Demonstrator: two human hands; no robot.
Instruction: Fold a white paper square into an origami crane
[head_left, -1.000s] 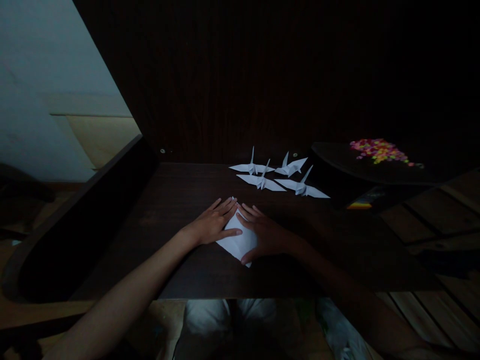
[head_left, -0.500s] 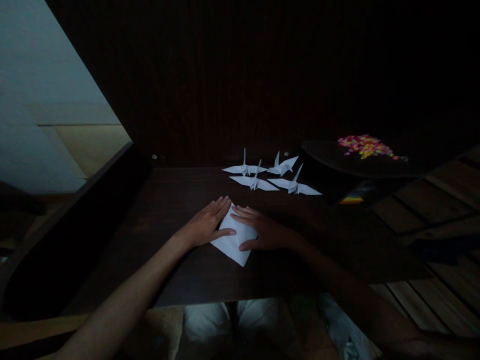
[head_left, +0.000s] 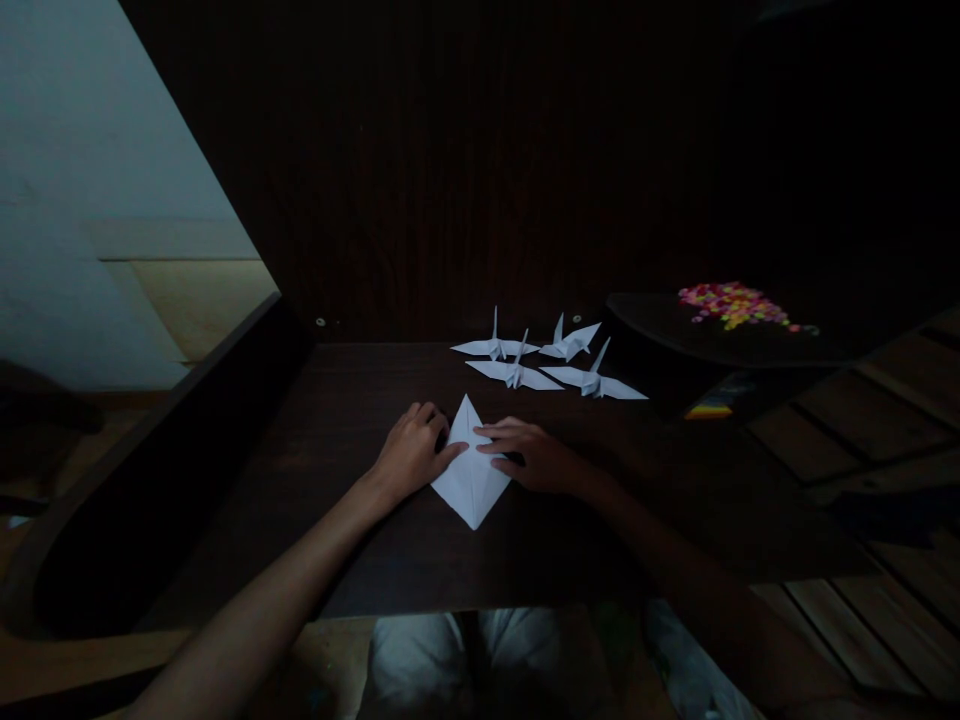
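A sheet of white origami paper (head_left: 474, 490), folded into a kite-like diamond with a crease down its middle, lies on the dark desk in front of me. My left hand (head_left: 411, 450) grips its left edge, thumb on top and the other fingers curled beside the edge. From the right, my right hand (head_left: 529, 455) rests on the paper with fingers stretched out over its upper right part. Beyond the paper stand several finished white paper cranes: one at back left (head_left: 495, 348), one at back right (head_left: 570, 345), one at front left (head_left: 514, 376) and one at front right (head_left: 592, 383).
On a raised dark shelf (head_left: 645, 315) at the right sits a heap of small colourful pieces (head_left: 739, 305). A rainbow-striped item (head_left: 709, 411) shows beneath it. A raised side panel (head_left: 150, 460) bounds the desk on the left, and a tall dark board (head_left: 420, 180) at the back.
My left fingers have drawn back from the paper's top point and curled at its left edge. The paper has turned slightly, its tip now uncovered. My right hand has shifted slightly right.
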